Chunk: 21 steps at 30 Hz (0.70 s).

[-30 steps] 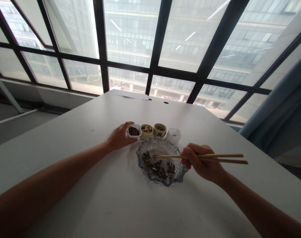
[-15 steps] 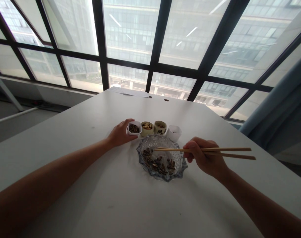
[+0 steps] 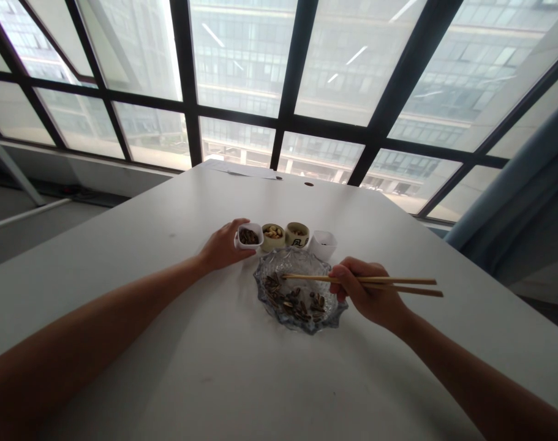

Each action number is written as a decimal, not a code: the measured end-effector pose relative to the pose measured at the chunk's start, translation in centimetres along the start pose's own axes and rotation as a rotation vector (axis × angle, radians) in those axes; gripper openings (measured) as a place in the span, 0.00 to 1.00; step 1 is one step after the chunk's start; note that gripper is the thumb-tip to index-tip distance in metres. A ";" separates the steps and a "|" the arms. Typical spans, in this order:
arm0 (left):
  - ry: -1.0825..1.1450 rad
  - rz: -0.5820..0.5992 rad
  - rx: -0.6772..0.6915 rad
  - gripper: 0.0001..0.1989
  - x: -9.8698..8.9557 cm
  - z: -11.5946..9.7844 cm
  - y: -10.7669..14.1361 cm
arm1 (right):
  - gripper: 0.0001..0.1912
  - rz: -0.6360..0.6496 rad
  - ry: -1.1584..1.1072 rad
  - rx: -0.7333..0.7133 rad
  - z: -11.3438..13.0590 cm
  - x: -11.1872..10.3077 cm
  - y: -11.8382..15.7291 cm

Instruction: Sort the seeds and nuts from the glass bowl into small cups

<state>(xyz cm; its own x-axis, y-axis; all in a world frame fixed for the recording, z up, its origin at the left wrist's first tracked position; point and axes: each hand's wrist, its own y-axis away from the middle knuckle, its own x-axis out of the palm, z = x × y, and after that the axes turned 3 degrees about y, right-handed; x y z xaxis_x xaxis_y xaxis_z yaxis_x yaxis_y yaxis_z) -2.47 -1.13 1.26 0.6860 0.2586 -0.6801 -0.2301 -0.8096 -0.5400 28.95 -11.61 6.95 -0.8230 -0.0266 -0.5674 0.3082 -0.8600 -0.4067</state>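
My left hand (image 3: 224,246) grips a small white cup (image 3: 250,245) of dark seeds at the left end of a row of small containers. Beside it are a cream cup (image 3: 273,246) of pale nuts, another cream cup (image 3: 297,242) with a dark character on it, and a white cup (image 3: 323,248) holding a few small bits. In front of them sits a scalloped glass bowl (image 3: 264,304) with dark striped seeds. My right hand (image 3: 364,288), at the bowl's right rim, holds wooden chopsticks (image 3: 398,281); their tips are over the seeds at the bowl's left side.
The white table (image 3: 205,380) runs back toward large dark-framed windows. Papers (image 3: 246,172) lie at its far edge, near two round holes. A blue-grey curtain (image 3: 512,190) hangs at the right.
My right hand has moved left over the bowl's rim with the chopsticks, whose tips have drawn closer together. My left hand stays on the white cup.
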 end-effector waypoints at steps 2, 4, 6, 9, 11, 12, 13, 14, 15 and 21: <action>0.003 -0.001 0.004 0.36 0.1 0.1 0.0 | 0.23 0.004 0.030 -0.034 0.2 -0.1 0.0; 0.004 -0.009 0.011 0.35 0.1 0.2 0.0 | 0.23 -0.011 0.045 -0.066 0.4 -0.2 0.0; 0.002 -0.016 0.020 0.35 0.2 0.3 0.0 | 0.22 -0.036 0.044 -0.087 0.5 -0.4 -0.1; -0.001 -0.017 0.024 0.36 0.3 0.4 -0.1 | 0.22 -0.047 0.025 -0.083 0.5 -0.4 -0.2; 0.004 -0.012 0.022 0.36 0.3 0.4 -0.1 | 0.22 -0.032 0.015 -0.062 0.3 -0.3 -0.2; 0.006 -0.011 0.020 0.36 0.3 0.4 -0.1 | 0.22 -0.026 0.013 -0.052 0.1 -0.3 -0.2; 0.008 -0.010 0.020 0.36 0.3 0.4 -0.1 | 0.22 -0.022 0.013 -0.046 0.0 -0.3 -0.2; 0.009 -0.010 0.019 0.36 0.3 0.4 0.0 | 0.22 -0.021 0.015 -0.046 -0.1 -0.3 -0.1; 0.010 -0.010 0.019 0.36 0.3 0.3 0.0 | 0.22 -0.023 0.019 -0.050 -0.1 -0.3 -0.1; 0.016 -0.011 0.018 0.36 0.2 0.1 0.0 | 0.23 -0.011 0.042 -0.097 -0.1 -0.3 -0.1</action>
<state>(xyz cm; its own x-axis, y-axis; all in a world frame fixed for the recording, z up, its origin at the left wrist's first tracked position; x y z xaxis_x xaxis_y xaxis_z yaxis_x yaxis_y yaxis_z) -2.45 -1.03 1.07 0.6992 0.2593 -0.6663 -0.2347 -0.7970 -0.5565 29.22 -11.48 7.10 -0.8067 0.0058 -0.5909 0.3453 -0.8068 -0.4794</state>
